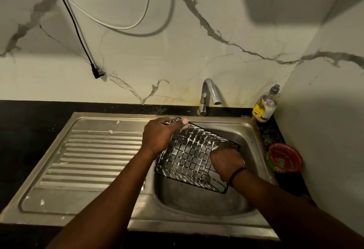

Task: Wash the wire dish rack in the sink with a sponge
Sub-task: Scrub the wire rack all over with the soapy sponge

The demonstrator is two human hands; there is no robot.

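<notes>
A black wire dish rack (189, 156) is held tilted over the steel sink (199, 199), its grid streaked with white foam. My left hand (159, 136) grips its upper left corner, thumb over the top wire. My right hand (226, 162) is at the rack's right side, fingers curled down against the wires. A dark sponge (227, 145) shows just above those fingers, mostly hidden by the hand.
A chrome tap (208, 95) stands behind the basin. A dish-soap bottle (265, 105) and a red bowl (283, 157) sit on the dark counter at right. The ribbed drainboard (94, 156) lies to the left. A black plug (96, 71) hangs on the marble wall.
</notes>
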